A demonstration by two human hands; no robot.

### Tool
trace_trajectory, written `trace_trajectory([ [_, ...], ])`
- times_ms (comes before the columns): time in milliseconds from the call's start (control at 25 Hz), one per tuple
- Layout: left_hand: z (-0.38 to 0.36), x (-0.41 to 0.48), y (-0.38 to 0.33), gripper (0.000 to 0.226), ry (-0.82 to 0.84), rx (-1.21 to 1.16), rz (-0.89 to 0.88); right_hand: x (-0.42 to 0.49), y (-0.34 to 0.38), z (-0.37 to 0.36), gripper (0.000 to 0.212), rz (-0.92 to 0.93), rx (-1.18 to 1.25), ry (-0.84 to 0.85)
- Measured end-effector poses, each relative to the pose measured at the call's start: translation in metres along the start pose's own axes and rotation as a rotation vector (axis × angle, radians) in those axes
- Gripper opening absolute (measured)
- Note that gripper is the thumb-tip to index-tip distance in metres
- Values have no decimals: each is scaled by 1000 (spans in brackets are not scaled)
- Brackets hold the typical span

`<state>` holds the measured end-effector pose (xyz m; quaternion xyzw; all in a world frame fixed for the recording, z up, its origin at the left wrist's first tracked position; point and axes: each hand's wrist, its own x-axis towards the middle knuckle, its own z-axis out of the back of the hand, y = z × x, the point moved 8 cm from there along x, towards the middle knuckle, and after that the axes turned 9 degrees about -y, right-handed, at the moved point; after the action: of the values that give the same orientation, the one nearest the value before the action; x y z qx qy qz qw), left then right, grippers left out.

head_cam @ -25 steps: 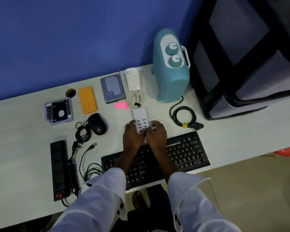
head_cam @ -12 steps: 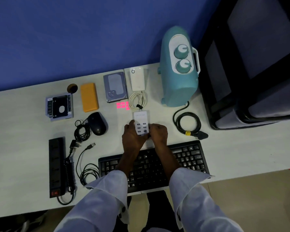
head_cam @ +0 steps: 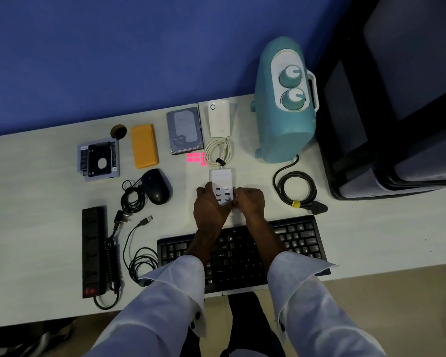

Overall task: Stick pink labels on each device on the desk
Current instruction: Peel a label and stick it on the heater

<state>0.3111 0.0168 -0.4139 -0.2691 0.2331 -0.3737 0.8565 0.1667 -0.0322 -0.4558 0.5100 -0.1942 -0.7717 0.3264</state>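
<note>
Charger [head_cam: 220, 177] held from both sides

Nearest me, the black keyboard [head_cam: 301, 243] lies along the tabletop [head_cam: 371, 240] edge, and both forearms cross over it. Just past it, at 12 o'clock from the keyboard, I see the left grip [head_cam: 209, 210] curled round the white charger's left edge. The right grip [head_cam: 251, 202] has its fingers bent in against the near right corner, pinching it. The charger's ports face up. A black mouse [head_cam: 157, 186] sits at 9 o'clock from it, well apart, and a coiled black cable [head_cam: 295, 188] lies at 3 o'clock. The pink labels [head_cam: 195, 158] lie on the tabletop at 11 o'clock from the charger, near it and touching neither grip. A coiled white cable [head_cam: 218, 152] lies at 12 o'clock, just beside the labels. Farthest back are a hard drive [head_cam: 186, 132] and a white box [head_cam: 219, 118], with a teal heater [head_cam: 283, 119] at 1 o'clock.
</note>
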Motion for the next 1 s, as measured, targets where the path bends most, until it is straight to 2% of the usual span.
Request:
trace_trajectory([
  [160,-2,4,3,53,19,-36,-28,-3,9,4,21,95,-99,-74],
  [240,13,16,5,43,-65,-57,-85,-9,24,7,20,169,-110,-180],
  [320,34,38,10,39,-207,-27,-154,-16,40,2,15,263,-81,-208],
  [400,46,62,16,48,-298,112,-203,-25,53,-11,11,385,-75,-184],
  [440,45,72,19,58,-288,203,-212,-27,56,-20,9,433,-73,-162],
  [560,30,83,23,81,-119,394,-128,-34,52,-45,9,477,-106,-84],
  [640,27,81,20,84,-101,328,-60,-38,48,-56,8,475,-117,-72],
  [880,27,80,38,85,-145,-62,143,-42,45,-62,7,488,-119,-57],
  [1000,34,72,41,63,-140,-175,183,-41,45,-62,9,495,-104,-38],
])
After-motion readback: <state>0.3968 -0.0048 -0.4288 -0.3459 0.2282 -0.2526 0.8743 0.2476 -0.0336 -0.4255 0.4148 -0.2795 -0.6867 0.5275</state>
